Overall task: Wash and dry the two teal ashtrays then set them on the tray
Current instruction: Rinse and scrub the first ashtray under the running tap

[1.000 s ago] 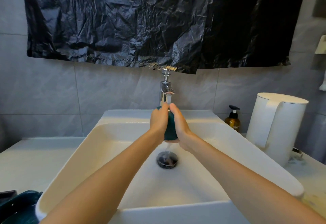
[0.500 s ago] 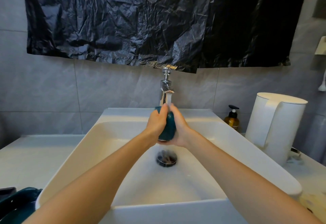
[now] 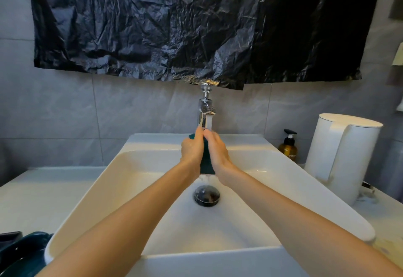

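Observation:
A teal ashtray (image 3: 206, 161) stands on edge between my palms, right under the chrome tap (image 3: 205, 111), which runs water onto it. My left hand (image 3: 192, 149) presses its left face and my right hand (image 3: 217, 152) its right face, so only a narrow teal strip shows. Water drips from its lower edge toward the drain (image 3: 206, 195). A second teal object (image 3: 24, 252), possibly the other ashtray, lies at the bottom left on the counter, cut off by the frame edge.
The white basin (image 3: 305, 191) fills the middle of the view. To the right stand an amber pump bottle (image 3: 288, 149) and a white kettle (image 3: 342, 157). Black plastic sheeting (image 3: 196, 26) hangs on the tiled wall above the tap. White counter (image 3: 32, 194) lies to the left.
Both hands stay clamped on the ashtray under the running water and have rubbed and shifted it slightly; the camera has tipped a little.

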